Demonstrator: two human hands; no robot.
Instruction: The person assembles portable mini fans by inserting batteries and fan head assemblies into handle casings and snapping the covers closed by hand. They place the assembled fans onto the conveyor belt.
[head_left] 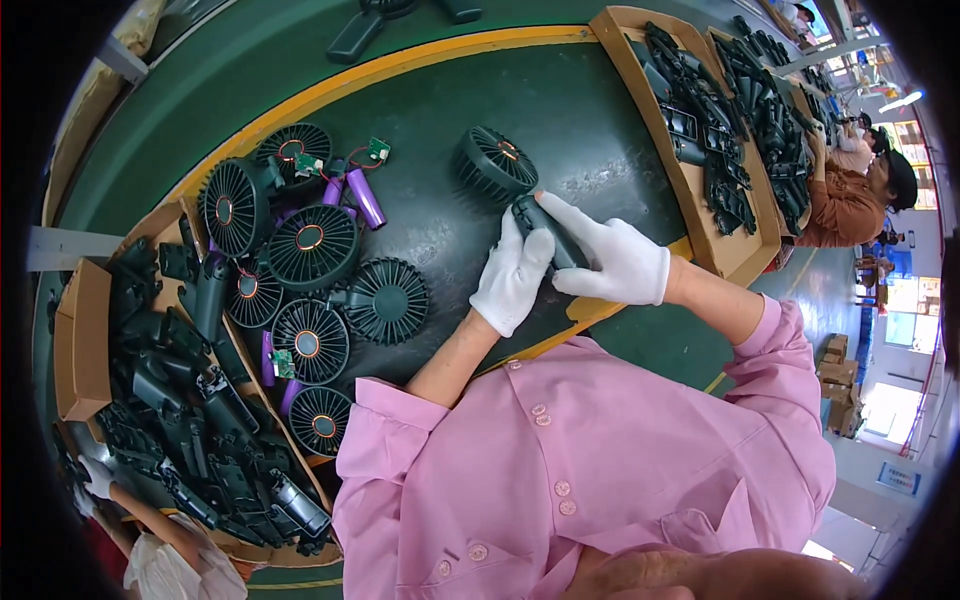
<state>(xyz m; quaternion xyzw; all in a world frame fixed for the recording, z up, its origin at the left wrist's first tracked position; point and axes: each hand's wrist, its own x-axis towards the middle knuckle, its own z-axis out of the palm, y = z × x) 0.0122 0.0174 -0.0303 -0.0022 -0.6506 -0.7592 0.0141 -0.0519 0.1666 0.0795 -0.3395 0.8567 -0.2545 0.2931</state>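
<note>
A dark green handheld fan (500,163) is between my gloved hands, its round caged head pointing away from me. My left hand (512,272), in a white glove, closes on the handle from the left, thumb across it. On the other side my right hand (612,250), also gloved with the fingertips bare, grips the same fan handle (560,237). To the left lies a group of loose fan heads (313,245), with purple battery cells (366,198) and small green circuit boards (377,150) wired among them.
A cardboard box (690,200) of dark plastic casings stands at the right, another (290,430) at the left. Yellow tape (400,58) runs along the green table's far side. Another fan (355,36) lies beyond it. Co-workers sit at the right (850,205) and lower left (165,550).
</note>
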